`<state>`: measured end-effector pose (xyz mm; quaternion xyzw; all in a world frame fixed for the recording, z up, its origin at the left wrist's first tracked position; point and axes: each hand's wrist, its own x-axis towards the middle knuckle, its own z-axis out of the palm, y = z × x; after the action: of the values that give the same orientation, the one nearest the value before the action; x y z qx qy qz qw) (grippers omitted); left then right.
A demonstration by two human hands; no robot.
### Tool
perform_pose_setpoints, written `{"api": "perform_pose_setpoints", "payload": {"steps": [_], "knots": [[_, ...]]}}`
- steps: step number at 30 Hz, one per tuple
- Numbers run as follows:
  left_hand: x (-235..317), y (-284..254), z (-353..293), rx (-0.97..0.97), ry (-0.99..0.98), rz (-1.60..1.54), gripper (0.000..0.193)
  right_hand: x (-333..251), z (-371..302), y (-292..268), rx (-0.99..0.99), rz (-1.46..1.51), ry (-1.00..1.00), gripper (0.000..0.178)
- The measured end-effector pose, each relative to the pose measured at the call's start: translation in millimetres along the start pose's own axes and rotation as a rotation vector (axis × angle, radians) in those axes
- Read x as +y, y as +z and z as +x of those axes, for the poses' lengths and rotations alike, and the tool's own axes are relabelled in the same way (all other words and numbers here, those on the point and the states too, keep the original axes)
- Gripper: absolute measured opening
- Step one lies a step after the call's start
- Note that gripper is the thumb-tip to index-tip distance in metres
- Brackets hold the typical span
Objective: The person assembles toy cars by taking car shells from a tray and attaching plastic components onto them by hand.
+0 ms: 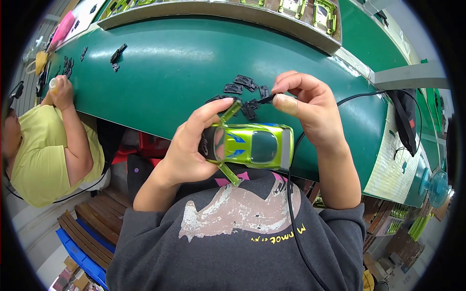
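A glossy green toy car body (264, 144) with blue markings is held at its black-trimmed end by my left hand (187, 148). Both of its doors stick out sideways, and my left index finger rests at the tip of the far door (230, 113). Between the thumb and fingers of my right hand (308, 99) is a small black plastic part (266, 99), pinched just above the table. Tape wraps my right thumb. More black plastic parts (244, 81) lie in a loose pile on the green table beyond the car.
A long cardboard tray (218, 10) with green car bodies stands along the far side. At left sits a co-worker in a yellow-green shirt (51, 150), near other black parts (116, 54). A black cable (292, 208) runs past my right side. A teal fan (438, 186) is at right.
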<state>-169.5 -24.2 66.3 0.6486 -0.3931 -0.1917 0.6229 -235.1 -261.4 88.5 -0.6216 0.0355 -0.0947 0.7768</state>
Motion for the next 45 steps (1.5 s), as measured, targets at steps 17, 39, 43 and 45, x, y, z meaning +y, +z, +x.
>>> {"api": "perform_pose_setpoints", "payload": {"steps": [17,39,43,45], "knots": [[-8.1,-9.9,27.3,0.621,0.295,0.605,0.066,-12.4,-7.6,0.1,0.116,0.062,0.221,0.019],[-14.0,5.8,46.4,0.604,0.207,0.756,0.058,6.4,-8.1,10.7,0.158,-0.398,0.059,0.013],[-12.6,-12.9,47.9,0.752,0.202,0.708,0.058,-3.8,-10.2,11.3,-0.044,-0.743,0.112,0.016],[-12.7,-15.6,45.3,0.746,0.187,0.706,0.059,6.6,-17.4,23.2,-0.088,-0.877,0.053,0.015]]}}
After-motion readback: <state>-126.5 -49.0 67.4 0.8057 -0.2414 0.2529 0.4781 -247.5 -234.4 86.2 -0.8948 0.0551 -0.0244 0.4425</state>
